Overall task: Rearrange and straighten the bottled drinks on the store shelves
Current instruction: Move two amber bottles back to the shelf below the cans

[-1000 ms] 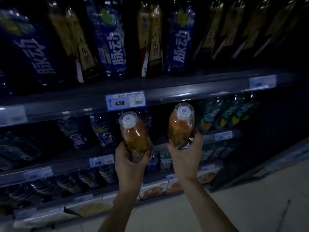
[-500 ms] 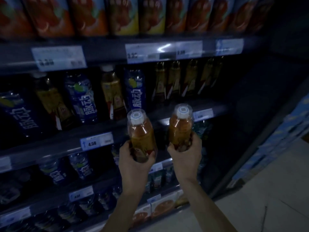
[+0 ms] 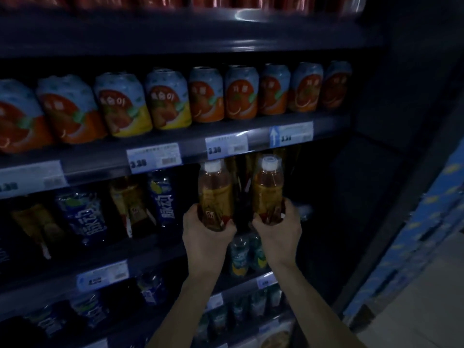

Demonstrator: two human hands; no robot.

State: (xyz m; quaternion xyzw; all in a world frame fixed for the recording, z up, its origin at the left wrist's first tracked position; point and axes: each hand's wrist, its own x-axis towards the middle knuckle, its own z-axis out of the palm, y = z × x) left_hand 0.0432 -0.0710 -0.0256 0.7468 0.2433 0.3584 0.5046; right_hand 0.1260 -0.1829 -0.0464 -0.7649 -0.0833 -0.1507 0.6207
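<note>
Each hand grips a clear plastic bottle of amber tea with a white cap: left hand one bottle, right hand another. Both stand upright, just below the dark metal shelf edge carrying orange fruit-printed cans in a dim store aisle.

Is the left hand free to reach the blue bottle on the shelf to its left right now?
Probably not yet. The left hand is already wrapped around an amber tea bottle, so its grip is taken. The path to the blue bottle looks clear, but the hand would need to shelve the tea first.
</note>
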